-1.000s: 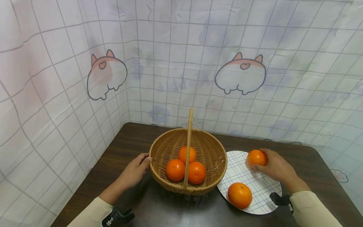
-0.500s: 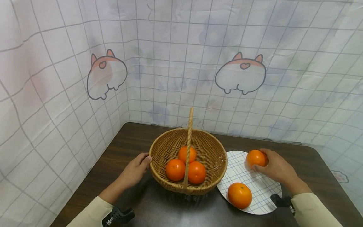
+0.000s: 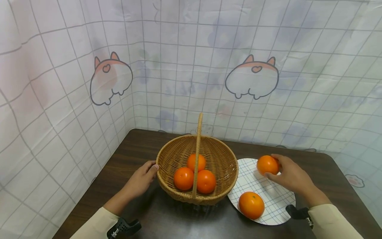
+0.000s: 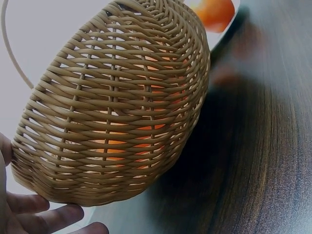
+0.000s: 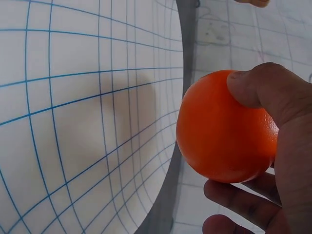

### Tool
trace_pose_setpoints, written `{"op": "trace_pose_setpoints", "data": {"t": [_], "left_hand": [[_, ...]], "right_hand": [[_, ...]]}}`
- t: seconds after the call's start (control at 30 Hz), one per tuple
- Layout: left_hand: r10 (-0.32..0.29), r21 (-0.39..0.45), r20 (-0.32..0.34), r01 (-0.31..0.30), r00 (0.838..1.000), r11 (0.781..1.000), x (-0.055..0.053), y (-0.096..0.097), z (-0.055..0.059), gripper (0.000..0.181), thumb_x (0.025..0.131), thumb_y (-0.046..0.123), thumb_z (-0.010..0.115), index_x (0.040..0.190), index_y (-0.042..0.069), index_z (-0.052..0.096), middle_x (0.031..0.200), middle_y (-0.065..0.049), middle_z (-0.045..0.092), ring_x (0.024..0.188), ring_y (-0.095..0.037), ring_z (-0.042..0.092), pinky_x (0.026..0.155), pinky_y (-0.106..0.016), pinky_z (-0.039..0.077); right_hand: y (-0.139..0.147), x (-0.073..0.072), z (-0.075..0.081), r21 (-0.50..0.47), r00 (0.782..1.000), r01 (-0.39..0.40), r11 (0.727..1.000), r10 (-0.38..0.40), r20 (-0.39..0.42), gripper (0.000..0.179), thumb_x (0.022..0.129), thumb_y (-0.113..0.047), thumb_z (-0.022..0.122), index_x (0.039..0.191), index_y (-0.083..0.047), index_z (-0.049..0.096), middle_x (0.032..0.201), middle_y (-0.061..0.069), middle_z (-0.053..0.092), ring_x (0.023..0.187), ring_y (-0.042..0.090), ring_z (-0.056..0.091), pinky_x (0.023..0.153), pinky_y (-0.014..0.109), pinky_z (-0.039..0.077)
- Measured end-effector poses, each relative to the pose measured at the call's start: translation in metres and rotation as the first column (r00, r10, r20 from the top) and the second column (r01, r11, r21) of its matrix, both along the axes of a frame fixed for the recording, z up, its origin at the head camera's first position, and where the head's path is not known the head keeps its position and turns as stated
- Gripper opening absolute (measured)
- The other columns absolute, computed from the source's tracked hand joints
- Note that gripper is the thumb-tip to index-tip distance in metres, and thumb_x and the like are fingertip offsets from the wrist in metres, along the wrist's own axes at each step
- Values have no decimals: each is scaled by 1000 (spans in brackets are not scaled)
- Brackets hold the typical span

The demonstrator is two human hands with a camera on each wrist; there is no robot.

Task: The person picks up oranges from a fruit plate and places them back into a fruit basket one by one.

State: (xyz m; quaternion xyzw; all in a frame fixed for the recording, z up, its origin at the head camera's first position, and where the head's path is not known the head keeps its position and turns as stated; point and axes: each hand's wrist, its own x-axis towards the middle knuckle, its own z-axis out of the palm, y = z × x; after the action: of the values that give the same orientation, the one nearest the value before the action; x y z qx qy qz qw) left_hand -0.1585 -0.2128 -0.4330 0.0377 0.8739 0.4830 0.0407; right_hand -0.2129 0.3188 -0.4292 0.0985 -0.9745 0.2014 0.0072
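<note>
My right hand (image 3: 290, 174) holds an orange (image 3: 267, 165) between thumb and fingers, over the far part of a white plate (image 3: 279, 212) with blue grid lines. In the right wrist view the orange (image 5: 226, 129) shows against the wall cloth, and a soft shadow falls on the plate. A second orange (image 3: 251, 205) lies at the plate's near edge. My left hand (image 3: 141, 179) grips the left rim of a wicker basket (image 3: 221, 152), thumb on the outside near the rim. Inside that basket sit three oranges (image 3: 183, 178), partly crossed by the tall handle (image 3: 198, 149).
Basket and plate stand side by side on a dark wood table (image 3: 176, 222). A white grid-patterned cloth (image 3: 185, 66) hangs behind and to the left of the table. Each wrist carries a black strap mount (image 3: 123, 228).
My right hand has raised its orange slightly and shifted it a little to the left. The left hand stays at the basket rim, and the other oranges keep their places.
</note>
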Motion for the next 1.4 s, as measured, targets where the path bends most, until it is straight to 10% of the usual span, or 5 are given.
{"op": "trace_pose_setpoints", "data": {"t": [1.4], "left_hand": [[-8,-11,-13,8,1000,1000,-2,-2,-4,55,112,44,40,149,4,47,123,-14,63,110,-33,64,88,-47,54]], "right_hand": [[-33,12,45,-35,993,-76,996,73,-94,91,86,-60,77,149,-2,46,134,23,57,109,41,60,85,66,50]]}}
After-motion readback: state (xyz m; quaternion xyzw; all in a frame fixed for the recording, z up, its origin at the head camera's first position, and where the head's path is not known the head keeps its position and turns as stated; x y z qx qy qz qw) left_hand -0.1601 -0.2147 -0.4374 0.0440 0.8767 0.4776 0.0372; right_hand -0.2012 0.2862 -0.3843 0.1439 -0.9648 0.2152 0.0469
